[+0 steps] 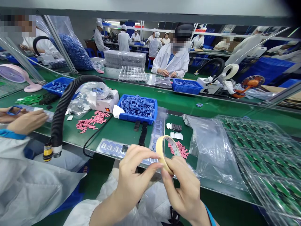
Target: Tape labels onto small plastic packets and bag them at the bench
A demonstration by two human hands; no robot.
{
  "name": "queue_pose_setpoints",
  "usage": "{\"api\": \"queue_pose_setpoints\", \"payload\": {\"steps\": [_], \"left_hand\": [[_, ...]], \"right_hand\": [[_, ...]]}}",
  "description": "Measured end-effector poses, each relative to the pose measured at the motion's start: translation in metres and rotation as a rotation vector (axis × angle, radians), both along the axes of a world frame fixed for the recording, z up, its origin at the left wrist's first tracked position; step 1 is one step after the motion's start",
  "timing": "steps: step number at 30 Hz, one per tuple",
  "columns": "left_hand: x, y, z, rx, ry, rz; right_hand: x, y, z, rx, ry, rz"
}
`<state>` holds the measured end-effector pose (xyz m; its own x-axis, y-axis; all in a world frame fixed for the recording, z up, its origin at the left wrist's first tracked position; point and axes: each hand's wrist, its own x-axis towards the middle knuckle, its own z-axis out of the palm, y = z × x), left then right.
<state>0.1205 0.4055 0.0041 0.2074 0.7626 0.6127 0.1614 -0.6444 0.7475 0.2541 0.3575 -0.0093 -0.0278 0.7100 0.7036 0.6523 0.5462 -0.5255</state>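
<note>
Obs., head cam. L hand (134,177) & R hand (184,188) both closed, gripping beige adhesive tape roll (161,153) by its edges, roll approx. upright, in front of blue plastic crate (137,110) (ref. pt.) & above front edge of green bench (113,131). Crate holds many blue rubber frames (138,106). Directly in front of crate: black straps (143,133). Front-left of crate: sheet of blue frames (110,149). Left of crate: pink strips (92,121), white heat-sealer box (108,102), black corrugated hose (63,110). Front-right of crate: 2nd pink pile (177,149), just behind tape roll. Right of crate: clear poly bag (213,147), then stacked clear trays of green boards (263,147). Far left of crate, separate: co-worker's hand (27,121), near blue frame (14,110), curled around it, grip unclear.
</note>
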Motion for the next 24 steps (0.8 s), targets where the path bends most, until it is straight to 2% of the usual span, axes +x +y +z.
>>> {"api": "queue_pose_setpoints", "payload": {"steps": [6, 12, 16, 19, 21, 24], "left_hand": [[-0.002, 0.007, 0.003, -0.197, -0.001, -0.123], [-0.002, 0.006, -0.007, -0.361, 0.048, -0.246], [-0.008, 0.005, -0.015, -0.252, 0.110, -0.219], [-0.013, 0.010, -0.015, -0.166, 0.235, -0.242], [-0.013, 0.015, -0.013, -0.037, 0.382, -0.269], [-0.011, 0.022, -0.011, 0.249, 0.595, -0.304]], "right_hand": [[0.002, -0.005, -0.006, 0.016, -0.038, 0.003], [0.003, -0.011, -0.010, -0.058, -0.017, -0.026], [0.007, -0.011, -0.014, -0.118, 0.008, -0.052], [0.009, -0.010, -0.015, -0.135, -0.006, -0.050], [0.010, -0.009, -0.014, -0.142, -0.035, -0.033], [0.012, -0.009, -0.015, -0.152, -0.086, -0.022]]}}
